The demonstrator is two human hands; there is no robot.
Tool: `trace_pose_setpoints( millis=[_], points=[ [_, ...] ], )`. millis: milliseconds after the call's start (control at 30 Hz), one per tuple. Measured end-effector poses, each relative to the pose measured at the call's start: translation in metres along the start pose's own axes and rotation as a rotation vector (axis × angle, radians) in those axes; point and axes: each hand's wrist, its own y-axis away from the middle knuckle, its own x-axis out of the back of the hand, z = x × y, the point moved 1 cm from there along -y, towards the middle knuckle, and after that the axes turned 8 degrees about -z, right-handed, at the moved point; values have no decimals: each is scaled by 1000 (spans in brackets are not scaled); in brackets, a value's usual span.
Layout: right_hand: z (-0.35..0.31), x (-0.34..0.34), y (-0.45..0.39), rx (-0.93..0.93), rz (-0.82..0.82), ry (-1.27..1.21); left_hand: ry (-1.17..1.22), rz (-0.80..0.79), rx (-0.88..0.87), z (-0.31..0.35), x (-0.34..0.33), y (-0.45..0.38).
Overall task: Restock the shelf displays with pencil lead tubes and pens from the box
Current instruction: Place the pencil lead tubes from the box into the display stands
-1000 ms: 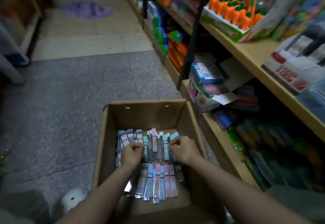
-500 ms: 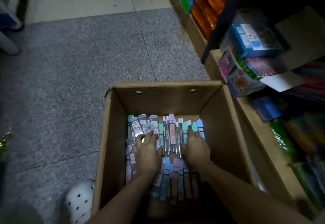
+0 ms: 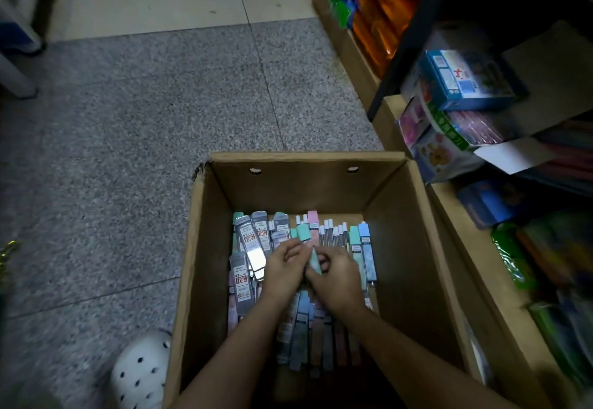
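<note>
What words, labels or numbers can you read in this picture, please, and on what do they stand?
"0.7" and "100": grey lead tube at the box's far left.
"100": neighbouring grey tube.
"0.7", "100": lower grey tube.
Pastel tubes, blue carton, green shelf pack: print too blurred to read.

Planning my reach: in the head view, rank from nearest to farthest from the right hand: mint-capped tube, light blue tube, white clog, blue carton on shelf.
1. mint-capped tube, in its grip.
2. light blue tube, just right of the right hand.
3. white clog, lower left on floor.
4. blue carton, upper right shelf.
</note>
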Motion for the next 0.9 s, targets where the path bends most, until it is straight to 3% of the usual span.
trace_pose_setpoints(
  millis=[100,200,333,633,900],
  points=[
    [-7,-4,3,43,-57,-69,56,55,0,1,-1,-1],
    [-2,8,-7,-26,-158,-174,81,71,-40,2,5,-3],
    [10,27,-35,-162,-28,-27,158,99,-19,-3,11,-5],
    [4,6,-78,-294,-27,194,95,38,46,-12,11,-16],
    [10,1,-71,-301,17,52,111,9,73,-14,5,-13]
  ],
)
